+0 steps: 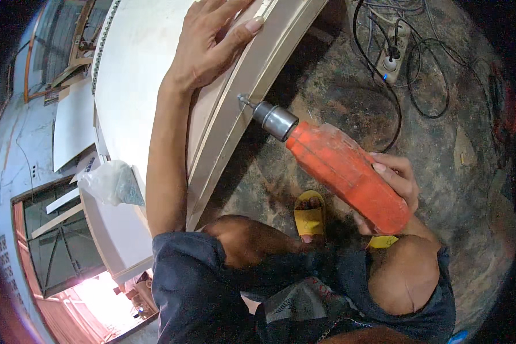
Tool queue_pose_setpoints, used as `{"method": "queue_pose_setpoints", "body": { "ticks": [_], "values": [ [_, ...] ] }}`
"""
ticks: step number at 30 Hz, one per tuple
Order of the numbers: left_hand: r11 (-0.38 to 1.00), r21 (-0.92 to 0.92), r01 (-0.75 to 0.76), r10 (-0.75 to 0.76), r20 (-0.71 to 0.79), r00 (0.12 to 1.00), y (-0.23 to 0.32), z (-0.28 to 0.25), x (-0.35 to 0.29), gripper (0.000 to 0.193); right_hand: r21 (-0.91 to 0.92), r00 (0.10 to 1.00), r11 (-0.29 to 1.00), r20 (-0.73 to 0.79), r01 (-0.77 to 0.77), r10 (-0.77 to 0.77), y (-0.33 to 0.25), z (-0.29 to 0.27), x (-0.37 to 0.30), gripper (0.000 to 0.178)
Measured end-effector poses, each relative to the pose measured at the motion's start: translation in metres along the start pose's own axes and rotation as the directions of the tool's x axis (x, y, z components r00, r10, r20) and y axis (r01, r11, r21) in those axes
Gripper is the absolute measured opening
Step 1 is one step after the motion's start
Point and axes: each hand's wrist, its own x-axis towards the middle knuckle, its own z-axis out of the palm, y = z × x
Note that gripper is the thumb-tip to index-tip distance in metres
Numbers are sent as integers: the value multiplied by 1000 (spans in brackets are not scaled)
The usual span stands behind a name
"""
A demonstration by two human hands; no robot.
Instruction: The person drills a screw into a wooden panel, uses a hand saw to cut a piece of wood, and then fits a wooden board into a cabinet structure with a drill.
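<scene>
My right hand [398, 178] is wrapped round the grip of an orange power drill [347, 172] with a grey metal chuck [275, 120]. From the chuck a short bit [244, 99] points up and left, its tip at the side edge of a large white panel [135, 74]. Whether the tip has entered the wood cannot be made out. The panel has a pale, layered wooden edge [230, 123]. On top of that edge lies my left hand [209, 43], thumb stretched out and fingers apart; some fingertips run out of the picture.
A white power strip [393, 57] with plugs and looping black cables [438, 106] lies on the stained floor at the upper right. A clear plastic bag [113, 182] sits beside the panel at left. My foot in a yellow sandal [310, 218] is below the drill.
</scene>
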Motion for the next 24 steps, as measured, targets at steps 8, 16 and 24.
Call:
{"method": "queue_pose_setpoints", "body": {
  "ticks": [8,16,24],
  "values": [
    [998,-42,55,-54,18,998,3,-3,0,65,16,998,1000,57,-2,1,6,-2,-3,68],
    [1000,8,12,-12,17,1000,0,-2,-2,70,53,999,998,51,-17,15,9,-1,-5,71],
    [997,56,55,-56,14,998,17,-2,-4,75,125,987,981,71,-149,141,8,1,-16,72]
  ]
}}
